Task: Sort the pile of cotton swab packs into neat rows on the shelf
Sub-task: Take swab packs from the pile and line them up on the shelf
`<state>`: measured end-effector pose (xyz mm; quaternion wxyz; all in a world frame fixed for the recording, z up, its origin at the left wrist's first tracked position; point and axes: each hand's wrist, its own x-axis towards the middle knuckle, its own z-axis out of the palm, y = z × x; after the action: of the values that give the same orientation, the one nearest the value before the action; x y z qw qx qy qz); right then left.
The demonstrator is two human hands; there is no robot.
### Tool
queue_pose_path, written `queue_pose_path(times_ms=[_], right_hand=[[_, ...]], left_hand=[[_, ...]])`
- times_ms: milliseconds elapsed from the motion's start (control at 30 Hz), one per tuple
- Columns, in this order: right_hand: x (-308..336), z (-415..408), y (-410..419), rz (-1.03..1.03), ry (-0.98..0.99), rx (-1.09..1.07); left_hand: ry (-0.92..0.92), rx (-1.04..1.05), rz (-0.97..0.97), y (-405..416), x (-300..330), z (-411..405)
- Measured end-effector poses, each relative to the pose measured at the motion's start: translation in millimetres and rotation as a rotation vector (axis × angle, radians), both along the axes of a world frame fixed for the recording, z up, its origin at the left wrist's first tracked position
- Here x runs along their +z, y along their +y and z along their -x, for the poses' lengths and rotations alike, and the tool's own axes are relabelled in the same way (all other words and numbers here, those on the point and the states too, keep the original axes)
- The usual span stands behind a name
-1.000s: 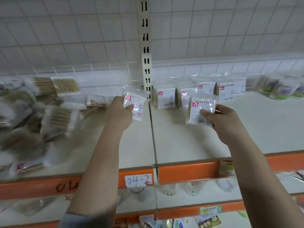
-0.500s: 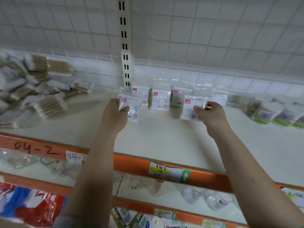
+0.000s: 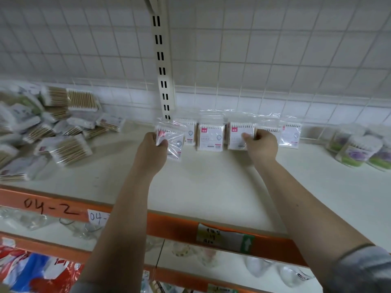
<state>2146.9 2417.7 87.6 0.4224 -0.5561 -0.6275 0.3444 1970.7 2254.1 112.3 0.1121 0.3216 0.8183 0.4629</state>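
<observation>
A loose pile of cotton swab packs point(image 3: 53, 132) lies at the left of the white shelf point(image 3: 211, 187). A row of upright white packs point(image 3: 210, 137) with red labels stands against the back wall. My left hand point(image 3: 151, 150) grips one clear-wrapped pack point(image 3: 173, 142) at the row's left end, in front of another pack. My right hand point(image 3: 261, 144) grips a pack point(image 3: 238, 136) in the row, thumb on its front face, with further packs just behind and to the right of it.
A slotted metal upright point(image 3: 161, 66) runs up the tiled wall behind the row. Purple and green round packs point(image 3: 359, 149) lie at the far right. An orange shelf edge point(image 3: 179, 227) carries labels, with lower shelves of bagged goods beneath.
Both hands have carried their packs forward to the back row; the right pack now stands in line and the left one sits at the row's left end.
</observation>
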Motion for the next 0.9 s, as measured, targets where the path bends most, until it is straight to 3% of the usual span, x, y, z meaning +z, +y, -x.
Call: queue_pose_path(times_ms=[567,900], right_hand=[[-7,3,-8,-0.077,-0.013,-0.016],[-6,-16,-44,-0.04,-0.307,0.175]], left_hand=[[-0.114,-0.014,-0.099,17,-18,9],[-0.058,-0.1,-0.101,47,-26,23]])
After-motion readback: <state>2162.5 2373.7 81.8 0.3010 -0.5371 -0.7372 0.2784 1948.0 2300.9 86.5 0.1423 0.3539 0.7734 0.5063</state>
